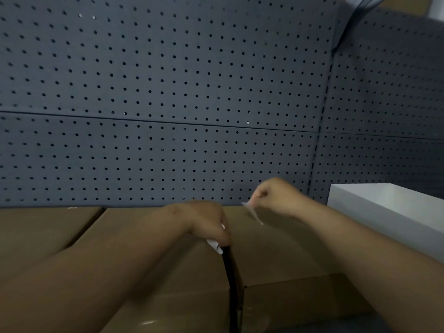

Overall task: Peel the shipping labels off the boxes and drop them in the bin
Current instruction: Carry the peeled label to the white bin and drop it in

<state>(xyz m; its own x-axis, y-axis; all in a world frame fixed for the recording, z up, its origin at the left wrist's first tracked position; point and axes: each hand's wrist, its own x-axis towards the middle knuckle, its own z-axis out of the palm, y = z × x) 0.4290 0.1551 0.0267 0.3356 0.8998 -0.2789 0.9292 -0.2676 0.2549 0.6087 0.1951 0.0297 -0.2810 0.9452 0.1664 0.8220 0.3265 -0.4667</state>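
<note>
Brown cardboard boxes [283, 248] fill the lower part of the head view. My left hand [204, 222] rests on the box edge by a dark gap [231, 284], fingers closed on a curled white label scrap [215, 246]. My right hand [276, 195] is raised a little above the box top, pinching a thin white strip of label [252, 212] that hangs down toward the cardboard. No bin is in view.
A dark grey pegboard wall [168, 92] stands right behind the boxes. A white box-like block [389, 212] sits at the right. Another brown box [40, 231] lies at the left, and a lower one [300, 301] at the front right.
</note>
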